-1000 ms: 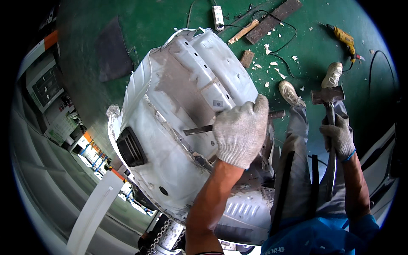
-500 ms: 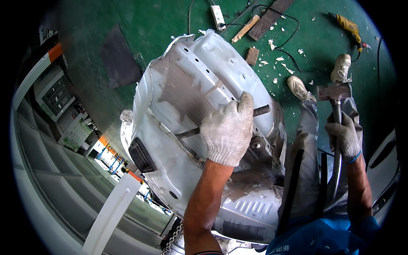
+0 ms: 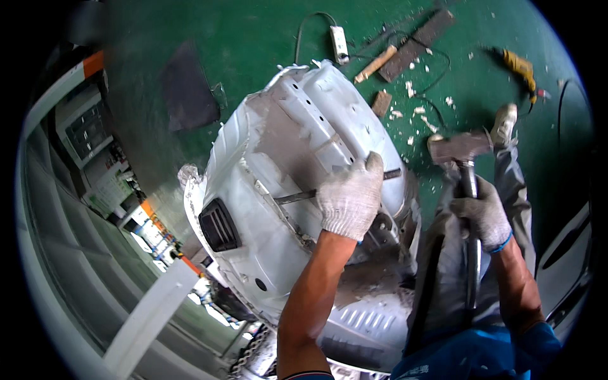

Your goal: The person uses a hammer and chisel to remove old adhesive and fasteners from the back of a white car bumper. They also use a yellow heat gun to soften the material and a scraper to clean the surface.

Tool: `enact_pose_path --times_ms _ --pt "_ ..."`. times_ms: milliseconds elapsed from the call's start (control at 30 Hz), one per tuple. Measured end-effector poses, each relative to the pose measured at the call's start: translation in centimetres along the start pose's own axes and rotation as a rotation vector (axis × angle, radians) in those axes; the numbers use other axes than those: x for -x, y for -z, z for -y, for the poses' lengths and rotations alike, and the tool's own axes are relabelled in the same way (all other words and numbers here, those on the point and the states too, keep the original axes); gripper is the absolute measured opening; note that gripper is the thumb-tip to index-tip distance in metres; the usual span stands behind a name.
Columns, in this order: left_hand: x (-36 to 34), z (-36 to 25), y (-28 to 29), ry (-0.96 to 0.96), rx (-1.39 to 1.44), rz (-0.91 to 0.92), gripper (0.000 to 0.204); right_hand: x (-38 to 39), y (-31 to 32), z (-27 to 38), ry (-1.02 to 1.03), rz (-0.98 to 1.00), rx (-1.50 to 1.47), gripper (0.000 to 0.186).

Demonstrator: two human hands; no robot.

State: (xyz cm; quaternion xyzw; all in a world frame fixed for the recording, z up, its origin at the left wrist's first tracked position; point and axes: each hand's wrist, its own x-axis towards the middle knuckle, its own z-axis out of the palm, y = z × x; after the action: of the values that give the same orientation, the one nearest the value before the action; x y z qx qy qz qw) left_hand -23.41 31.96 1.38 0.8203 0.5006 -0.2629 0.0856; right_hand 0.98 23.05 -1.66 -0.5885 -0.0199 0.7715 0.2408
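My gloved left hand [image 3: 350, 197] is closed round a dark metal bar [image 3: 297, 197], which sticks out on both sides of the fist. The bar lies across the white car body section [image 3: 272, 234], over its bare-metal and primer-stained hollow; its far contact with the panel is hard to make out. To the right, my gloved right hand [image 3: 484, 214] grips the steel handle of a sledgehammer [image 3: 461, 149]. The hammer's rusty head is raised above my legs, to the right of the body section, apart from the bar.
A yellow power drill [image 3: 519, 68] lies on the green floor at the far right. Near the top are a power strip [image 3: 339, 44], a dark plank [image 3: 415, 49], a wood strip [image 3: 376, 63] and a small block [image 3: 381, 103]. A chain [image 3: 250, 349] hangs at the lower left.
The hammer has swung left toward the car body section, its head nearer the bar. My left hand still holds the bar. The whole view has shifted slightly.
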Motion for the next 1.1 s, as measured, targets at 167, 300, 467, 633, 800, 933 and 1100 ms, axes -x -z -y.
enact_pose_path --times_ms 167,300,467,633,800,933,1100 --pt "0.8 -4.4 2.0 -0.074 0.313 -0.051 0.012 1.4 11.6 1.3 0.055 -0.256 0.146 0.009" --pt "3.8 -9.0 5.4 -0.101 0.67 0.111 0.023 5.0 23.3 2.5 0.005 -0.424 0.372 0.016" --pt "13.0 -13.2 7.2 0.249 0.91 0.183 0.023 7.4 34.5 2.8 -0.146 -0.301 0.736 0.017" --pt "14.0 -14.3 9.2 0.556 1.062 0.019 0.025 4.4 36.5 10.1 -0.343 -0.466 0.823 0.011" --pt "18.0 -15.6 13.9 0.892 1.268 -0.153 0.029 2.3 30.7 21.1 -0.278 -0.316 1.045 0.01" --pt "17.9 -14.7 15.7 1.013 1.386 -0.118 0.034 1.4 25.3 29.1 -0.229 -0.246 1.188 0.014" --pt "13.4 -10.4 15.5 1.001 1.556 -0.167 0.037 -1.2 18.8 37.8 -0.224 -0.19 1.363 0.022"
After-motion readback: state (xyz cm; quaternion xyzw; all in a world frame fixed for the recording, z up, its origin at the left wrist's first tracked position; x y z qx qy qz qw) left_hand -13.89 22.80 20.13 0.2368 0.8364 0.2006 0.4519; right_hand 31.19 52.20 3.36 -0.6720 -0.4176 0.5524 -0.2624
